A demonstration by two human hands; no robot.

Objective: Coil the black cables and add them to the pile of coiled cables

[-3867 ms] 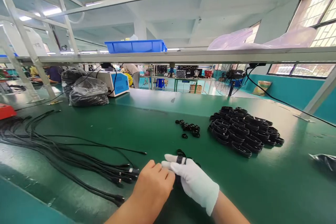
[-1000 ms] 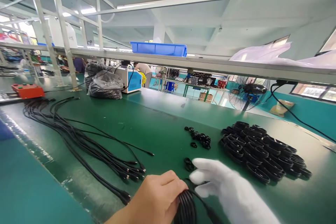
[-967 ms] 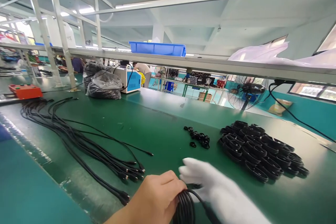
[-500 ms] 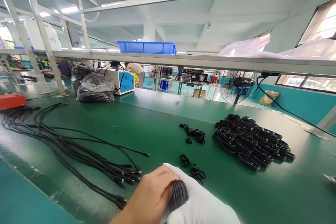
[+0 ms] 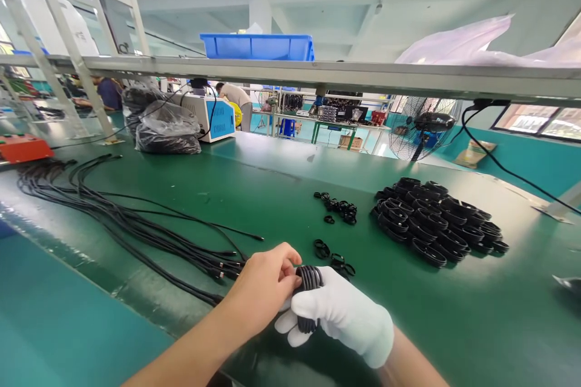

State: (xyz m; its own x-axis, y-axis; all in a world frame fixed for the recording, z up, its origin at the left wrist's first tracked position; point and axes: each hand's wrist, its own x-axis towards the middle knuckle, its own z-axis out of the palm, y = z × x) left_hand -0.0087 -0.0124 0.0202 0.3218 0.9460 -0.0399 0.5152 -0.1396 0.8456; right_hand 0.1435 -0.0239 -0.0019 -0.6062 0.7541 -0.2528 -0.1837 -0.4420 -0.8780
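Observation:
A black cable coiled into a tight bundle [image 5: 310, 279] is between my two hands, above the front of the green bench. My right hand [image 5: 338, 308], in a white glove, wraps around the coil with the thumb across its near side. My left hand [image 5: 272, 272] is bare, its fingers curled and pinching at the coil's left side; the exact grip is partly hidden. Left of my hands lie long loose black cables [image 5: 149, 230] with plugs at their near ends. Just beyond the gloved hand are several small black loops [image 5: 322, 248].
A heap of coiled black cables [image 5: 436, 224] lies at right, with more small loops [image 5: 340, 208] beside it. Overhead runs a shelf [image 5: 354, 75] bearing a blue bin [image 5: 258, 47]. Bagged dark goods [image 5: 167, 127] and a blue-white machine [image 5: 220, 118] stand behind. A person [image 5: 238, 97] bends farther off.
The camera view has tilted down, so more of both forearms shows. My left hand has shifted from over the coil to its left side. The coil stays in my right hand.

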